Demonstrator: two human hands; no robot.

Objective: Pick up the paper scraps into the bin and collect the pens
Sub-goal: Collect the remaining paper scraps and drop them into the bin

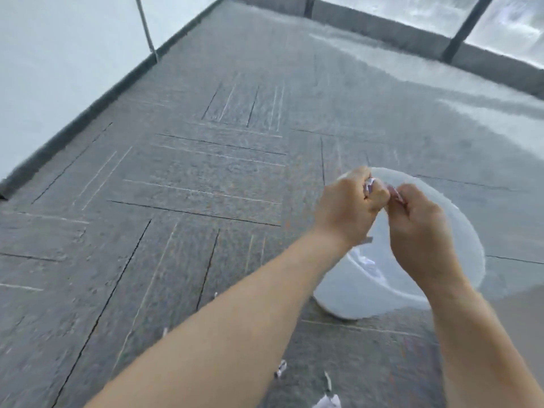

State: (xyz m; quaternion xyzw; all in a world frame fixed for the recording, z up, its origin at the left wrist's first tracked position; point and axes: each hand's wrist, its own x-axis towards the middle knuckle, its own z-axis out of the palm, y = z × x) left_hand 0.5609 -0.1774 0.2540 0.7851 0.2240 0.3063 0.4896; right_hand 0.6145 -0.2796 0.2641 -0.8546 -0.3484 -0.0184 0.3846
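Note:
A round white bin (459,240) stands on the grey carpet at the right, with paper scraps (368,265) lying inside it. Both my hands hover over its mouth, close together. My left hand (350,207) grips a bunch of white paper scraps (369,184) that pokes out between its curled fingers. My right hand (418,228) pinches more paper scraps (396,194) right beside the left hand's. Several loose paper scraps (279,369) lie on the carpet near the bottom edge, between my forearms. No pens are in sight.
Grey carpet tiles (206,172) cover the floor. A white wall with a dark skirting runs along the left, and a thin metal pole (147,28) stands by it. Glass panels with dark frames (465,28) close the far right side.

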